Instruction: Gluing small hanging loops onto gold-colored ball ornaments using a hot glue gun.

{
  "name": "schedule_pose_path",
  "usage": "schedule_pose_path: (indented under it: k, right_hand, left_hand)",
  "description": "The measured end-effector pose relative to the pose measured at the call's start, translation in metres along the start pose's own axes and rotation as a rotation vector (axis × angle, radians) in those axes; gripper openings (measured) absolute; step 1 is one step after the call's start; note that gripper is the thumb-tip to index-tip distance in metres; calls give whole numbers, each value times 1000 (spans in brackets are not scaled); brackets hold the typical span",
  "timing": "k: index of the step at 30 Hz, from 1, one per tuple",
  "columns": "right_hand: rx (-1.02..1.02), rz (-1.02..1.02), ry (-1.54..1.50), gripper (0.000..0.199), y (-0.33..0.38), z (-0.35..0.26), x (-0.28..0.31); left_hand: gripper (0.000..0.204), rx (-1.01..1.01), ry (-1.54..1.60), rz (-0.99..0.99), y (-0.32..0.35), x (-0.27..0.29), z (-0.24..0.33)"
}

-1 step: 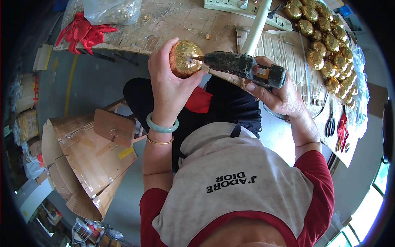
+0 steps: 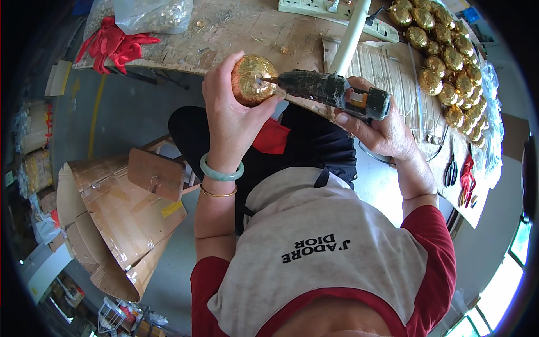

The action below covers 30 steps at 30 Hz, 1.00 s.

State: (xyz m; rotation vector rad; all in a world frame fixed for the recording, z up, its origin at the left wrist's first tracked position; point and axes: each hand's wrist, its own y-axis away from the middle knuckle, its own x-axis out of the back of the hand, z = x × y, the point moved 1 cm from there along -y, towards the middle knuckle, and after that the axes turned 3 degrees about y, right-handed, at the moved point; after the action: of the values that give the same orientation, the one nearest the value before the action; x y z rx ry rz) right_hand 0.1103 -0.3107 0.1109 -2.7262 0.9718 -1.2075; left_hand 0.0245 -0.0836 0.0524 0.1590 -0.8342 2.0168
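Note:
My left hand (image 2: 231, 106) is closed around a shiny gold ball (image 2: 250, 90), held just off the near edge of the table. In my right hand (image 2: 382, 126) is a dark, worn glue gun (image 2: 320, 89) covered in stringy residue, held level. Its pointed nozzle reaches left to a small spot on the ball's face; it looks to be touching there. Part of the right fingers is hidden behind the gun. A piece of red cloth (image 2: 272, 137) lies on my lap below the ball.
Many gold balls (image 2: 452, 59) are heaped at the table's right. Red ribbons (image 2: 115, 45) and a clear plastic bag (image 2: 160, 17) lie at the far left. A power strip (image 2: 337, 14) and pale post (image 2: 351, 39) stand beyond the gun. Scissors (image 2: 451, 170) are right; a cardboard box (image 2: 118, 219) is left.

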Motion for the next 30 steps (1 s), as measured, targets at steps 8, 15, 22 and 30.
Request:
schedule_pose_path:
  k: [8,15,22,30]
  right_hand:
    - [28,-56,-57,34,0,3,0]
    - [-111,-136,-303,25,3,6,1]
    - [-508,8,-588,28,64,48,47]
    - [-789,496,-692,33,123,138,57]
  left_hand:
    - [76,27,47,13,-3,-3,3]
    - [76,49,-19,-30,-3,14,7]
    - [80,167,132,97,-6,46,9]
    - [82,326,255,-37,44,4,-15]
